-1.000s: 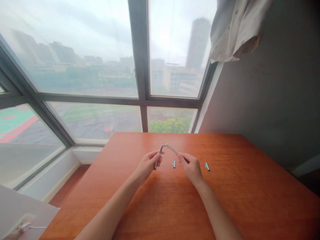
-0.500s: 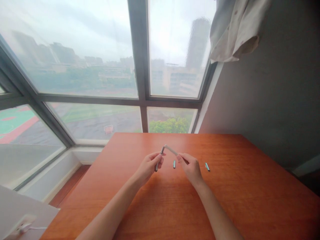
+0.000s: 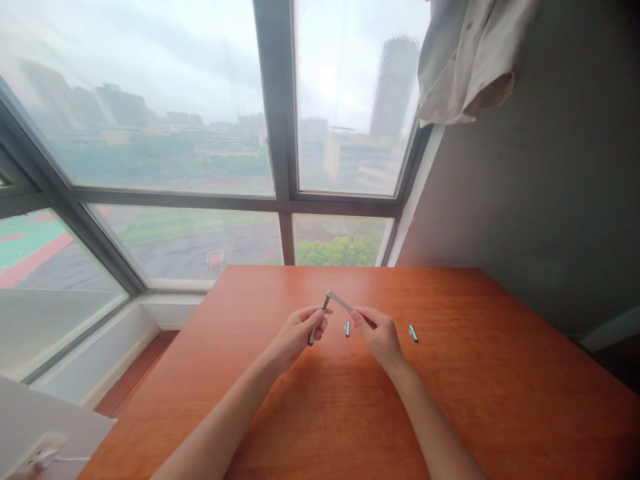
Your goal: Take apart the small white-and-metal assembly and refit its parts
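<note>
My left hand [image 3: 299, 333] is closed around a slim grey stick [image 3: 326, 301], whose dark lower end sticks out beneath the fingers. My right hand [image 3: 379, 332] pinches the lower end of a flat pale strip [image 3: 340, 300] between thumb and fingers. At the top, stick and strip meet in a peak above the table; I cannot tell whether they are joined. Between the hands, a small teal-and-black piece [image 3: 347, 328] lies on the tabletop. Just right of my right hand lies a similar piece [image 3: 413, 333], tilted.
The reddish-brown wooden table [image 3: 310, 427] reaches to the window frame [image 3: 285, 203]. A grey wall [image 3: 525, 200] stands on the right, with a pale cloth [image 3: 470, 67] hanging above. A socket with a white plug [image 3: 45, 459] is at lower left.
The view has shifted very slightly. Both hands keep the same hold, with the stick and strip still meeting at the top; the pieces on the table stay put.
</note>
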A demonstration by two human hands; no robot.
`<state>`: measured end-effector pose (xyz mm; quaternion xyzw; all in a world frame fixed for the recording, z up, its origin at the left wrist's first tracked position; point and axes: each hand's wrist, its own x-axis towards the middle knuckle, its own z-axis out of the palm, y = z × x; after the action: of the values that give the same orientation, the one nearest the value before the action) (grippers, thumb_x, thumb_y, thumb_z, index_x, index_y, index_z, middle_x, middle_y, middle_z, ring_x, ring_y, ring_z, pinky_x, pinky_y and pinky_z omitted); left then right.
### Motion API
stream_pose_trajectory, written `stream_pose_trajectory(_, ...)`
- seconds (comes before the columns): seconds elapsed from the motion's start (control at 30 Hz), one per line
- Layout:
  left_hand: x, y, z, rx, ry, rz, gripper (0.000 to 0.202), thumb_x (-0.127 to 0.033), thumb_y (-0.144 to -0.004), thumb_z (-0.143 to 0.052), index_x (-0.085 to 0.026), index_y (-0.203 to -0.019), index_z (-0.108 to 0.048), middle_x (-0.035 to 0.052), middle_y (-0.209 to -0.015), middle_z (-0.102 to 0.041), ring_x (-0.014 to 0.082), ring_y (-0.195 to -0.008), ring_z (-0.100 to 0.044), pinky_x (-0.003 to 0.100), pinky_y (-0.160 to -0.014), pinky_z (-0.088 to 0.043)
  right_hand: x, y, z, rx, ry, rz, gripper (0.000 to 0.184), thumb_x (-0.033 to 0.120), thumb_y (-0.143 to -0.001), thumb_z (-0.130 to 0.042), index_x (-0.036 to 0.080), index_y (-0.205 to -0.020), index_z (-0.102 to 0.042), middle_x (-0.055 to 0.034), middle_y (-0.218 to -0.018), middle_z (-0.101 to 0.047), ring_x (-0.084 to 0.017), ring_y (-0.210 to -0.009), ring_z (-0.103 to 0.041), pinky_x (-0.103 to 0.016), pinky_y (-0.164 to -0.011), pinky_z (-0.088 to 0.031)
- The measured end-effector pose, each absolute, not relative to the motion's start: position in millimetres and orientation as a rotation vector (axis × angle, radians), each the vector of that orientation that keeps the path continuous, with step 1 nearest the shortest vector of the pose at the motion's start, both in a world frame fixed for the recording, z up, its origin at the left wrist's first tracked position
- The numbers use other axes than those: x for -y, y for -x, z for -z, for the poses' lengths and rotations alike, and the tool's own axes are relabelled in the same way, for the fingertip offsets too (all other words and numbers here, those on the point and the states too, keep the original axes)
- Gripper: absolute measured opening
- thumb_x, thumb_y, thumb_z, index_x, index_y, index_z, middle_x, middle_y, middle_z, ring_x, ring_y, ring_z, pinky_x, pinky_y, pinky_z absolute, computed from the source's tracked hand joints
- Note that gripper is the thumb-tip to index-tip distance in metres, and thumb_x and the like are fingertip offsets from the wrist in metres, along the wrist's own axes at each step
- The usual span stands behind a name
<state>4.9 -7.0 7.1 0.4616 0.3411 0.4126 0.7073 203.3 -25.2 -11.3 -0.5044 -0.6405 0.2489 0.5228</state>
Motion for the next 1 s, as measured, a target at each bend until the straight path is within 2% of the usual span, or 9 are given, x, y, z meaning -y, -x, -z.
stream_pose_trajectory(0.57,4.8,-2.6,-5.1,-0.802,-1.080,-0.911,0.040,-0.045,-0.078,-0.064,-0.013,-0.101,-0.066,0.0003,-0.067,-0.050,0.0081,-0.055,-0.040,0.022,-0.052,-0.026,25.9,-203.9,9.3,1.606,1.222,-0.581,0.031,0.037,-0.089,-0.049,0.016,-0.084,-0.071,-0.0013,-0.066,-0.063,-0.015,-0.063,-0.057,-0.022,-0.058,-0.041)
stream_pose_trajectory(1.0,5.5,0.1,-9.6,-0.788,-1.115,-0.885,0.040,-0.047,-0.080,-0.062,-0.014,-0.103,-0.066,0.0004,-0.067,-0.050,0.0084,-0.055,-0.039,0.022,-0.052,-0.025,28.5,-207.7,3.2,1.560,1.201,-0.512,0.031,0.040,-0.087,-0.051,0.017,-0.085,-0.071,-0.0053,-0.074,-0.066,-0.018,-0.068,-0.060,-0.024,-0.059,-0.045)
